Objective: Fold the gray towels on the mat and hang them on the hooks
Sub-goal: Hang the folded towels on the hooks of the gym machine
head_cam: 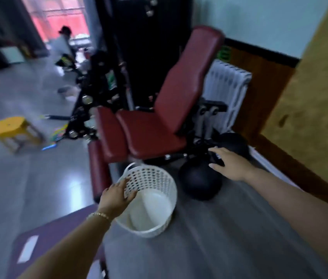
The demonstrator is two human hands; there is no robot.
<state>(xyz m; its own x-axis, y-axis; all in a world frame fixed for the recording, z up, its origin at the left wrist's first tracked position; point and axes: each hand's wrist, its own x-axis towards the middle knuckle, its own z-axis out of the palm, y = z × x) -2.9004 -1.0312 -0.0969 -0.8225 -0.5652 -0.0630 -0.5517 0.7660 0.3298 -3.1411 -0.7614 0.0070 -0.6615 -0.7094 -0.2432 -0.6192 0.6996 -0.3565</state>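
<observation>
Stool in yellow plastic (11, 125) stands well off to the left of the left hand (116, 195). Under that forearm lies a purple mat (58, 234). The left hand rests on the near rim of 1 white basket (159, 228), fingers loosely spread, gripping nothing that shows. Beyond it sits a red bench (151, 129). Further right, the right hand (231, 164) is spread wide and empty, just right of 1 black ball (199, 182), with a white radiator (227, 87) beyond.

Dark purple mat (54, 232) with white label (28, 248), flat on the gray floor (38, 178).
</observation>
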